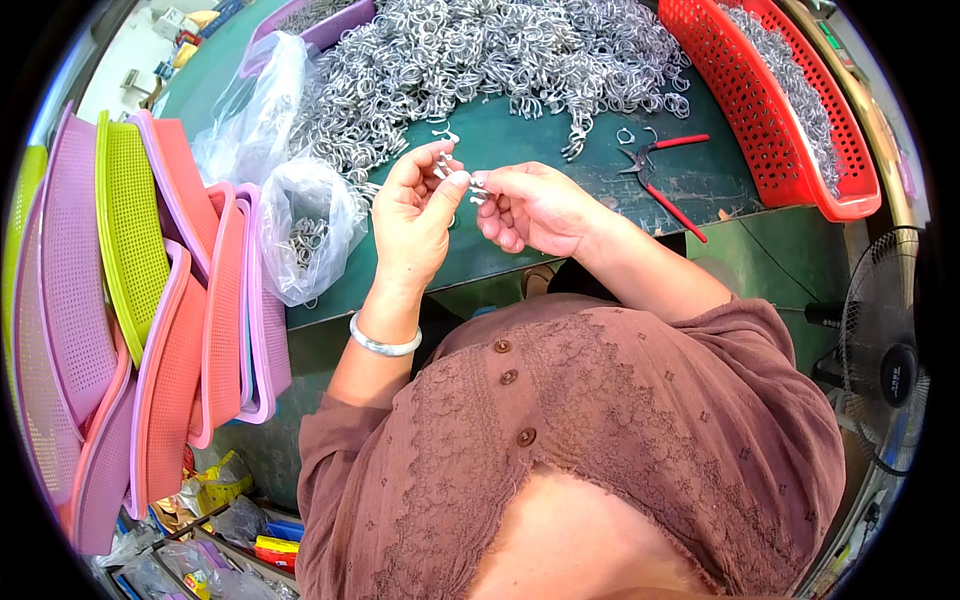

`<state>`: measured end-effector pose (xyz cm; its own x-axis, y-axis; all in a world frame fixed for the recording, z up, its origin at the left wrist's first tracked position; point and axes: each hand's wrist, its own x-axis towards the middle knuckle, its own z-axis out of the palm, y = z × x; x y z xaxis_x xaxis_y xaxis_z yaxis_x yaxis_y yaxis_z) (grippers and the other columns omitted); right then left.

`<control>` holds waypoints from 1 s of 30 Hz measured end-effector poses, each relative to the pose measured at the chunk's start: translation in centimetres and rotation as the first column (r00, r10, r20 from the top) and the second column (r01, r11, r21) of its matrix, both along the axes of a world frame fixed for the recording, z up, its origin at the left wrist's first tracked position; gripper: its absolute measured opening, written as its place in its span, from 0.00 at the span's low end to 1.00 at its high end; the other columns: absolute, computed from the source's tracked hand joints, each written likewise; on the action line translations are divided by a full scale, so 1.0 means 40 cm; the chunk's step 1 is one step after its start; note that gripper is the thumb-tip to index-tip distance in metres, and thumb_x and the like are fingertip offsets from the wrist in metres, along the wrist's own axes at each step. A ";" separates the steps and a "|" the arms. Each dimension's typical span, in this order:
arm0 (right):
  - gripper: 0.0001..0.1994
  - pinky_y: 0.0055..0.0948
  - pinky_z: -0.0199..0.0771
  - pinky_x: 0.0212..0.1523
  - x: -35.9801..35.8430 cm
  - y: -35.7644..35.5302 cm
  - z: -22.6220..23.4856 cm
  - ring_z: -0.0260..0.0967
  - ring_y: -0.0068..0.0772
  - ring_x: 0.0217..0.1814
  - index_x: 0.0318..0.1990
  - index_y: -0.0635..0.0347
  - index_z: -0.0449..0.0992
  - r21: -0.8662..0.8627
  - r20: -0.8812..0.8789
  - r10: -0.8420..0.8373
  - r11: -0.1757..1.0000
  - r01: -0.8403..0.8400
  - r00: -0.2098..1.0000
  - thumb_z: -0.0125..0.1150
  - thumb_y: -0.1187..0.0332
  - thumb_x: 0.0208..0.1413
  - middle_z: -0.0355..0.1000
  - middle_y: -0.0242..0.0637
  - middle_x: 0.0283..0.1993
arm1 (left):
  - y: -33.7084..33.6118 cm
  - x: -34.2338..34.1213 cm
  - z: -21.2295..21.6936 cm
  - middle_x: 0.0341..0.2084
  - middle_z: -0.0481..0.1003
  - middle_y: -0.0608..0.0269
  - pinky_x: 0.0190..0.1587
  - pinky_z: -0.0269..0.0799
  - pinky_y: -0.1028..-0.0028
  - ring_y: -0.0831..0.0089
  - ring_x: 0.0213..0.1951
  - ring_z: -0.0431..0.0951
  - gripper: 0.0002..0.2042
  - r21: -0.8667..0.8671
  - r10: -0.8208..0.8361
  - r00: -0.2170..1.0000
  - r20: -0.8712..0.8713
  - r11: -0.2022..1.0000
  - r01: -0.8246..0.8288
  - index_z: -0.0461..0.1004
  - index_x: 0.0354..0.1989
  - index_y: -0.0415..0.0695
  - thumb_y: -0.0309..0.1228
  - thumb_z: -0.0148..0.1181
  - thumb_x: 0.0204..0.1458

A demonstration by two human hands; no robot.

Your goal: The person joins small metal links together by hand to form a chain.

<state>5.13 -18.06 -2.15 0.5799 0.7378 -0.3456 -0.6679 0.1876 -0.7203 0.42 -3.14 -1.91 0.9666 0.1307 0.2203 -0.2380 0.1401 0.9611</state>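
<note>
Small silver-grey metal ring pieces lie in a big heap on the green table. In front of the heap, my left hand is closed on a few of these metal pieces, which stick out between its thumb and fingers. My right hand pinches another small grey metal piece between thumb and forefinger, close to the left thumb tip. Its other fingers are curled. Right of my hands lie red-handled cutting pliers with their jaws apart, beside a loose ring.
A clear plastic bag with some metal pieces stands at the table's left edge. Pink, purple and green baskets are stacked at the left. A red perforated basket of metal pieces is at the right, above a fan.
</note>
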 end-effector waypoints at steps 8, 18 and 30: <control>0.13 0.20 0.58 0.14 0.004 -0.010 -0.003 0.62 0.23 0.14 0.25 0.60 0.69 -0.017 0.103 -0.006 1.000 0.007 0.995 0.51 0.60 0.53 0.68 0.37 0.20 | -0.001 0.000 0.001 0.33 0.69 0.63 0.36 0.67 0.82 0.81 0.33 0.69 0.19 0.096 0.085 0.991 0.108 0.991 -0.095 0.65 0.45 0.36 0.18 0.58 0.42; 0.11 0.19 0.59 0.17 0.003 -0.016 0.003 0.62 0.22 0.16 0.27 0.59 0.70 -0.030 0.182 -0.032 0.999 0.038 0.983 0.50 0.61 0.54 0.68 0.34 0.20 | -0.004 -0.003 0.005 0.31 0.69 0.64 0.34 0.67 0.82 0.81 0.31 0.69 0.17 0.167 0.087 0.980 0.179 0.979 -0.117 0.68 0.42 0.37 0.18 0.59 0.41; 0.10 0.24 0.67 0.34 0.020 -0.033 -0.008 0.65 0.21 0.37 0.35 0.60 0.71 0.242 0.385 -0.121 0.970 0.026 0.915 0.49 0.62 0.55 0.69 0.31 0.36 | 0.002 -0.003 0.002 0.35 0.68 0.63 0.34 0.66 0.82 0.79 0.33 0.69 0.17 0.427 0.085 0.952 0.293 0.879 -0.210 0.70 0.41 0.40 0.17 0.59 0.39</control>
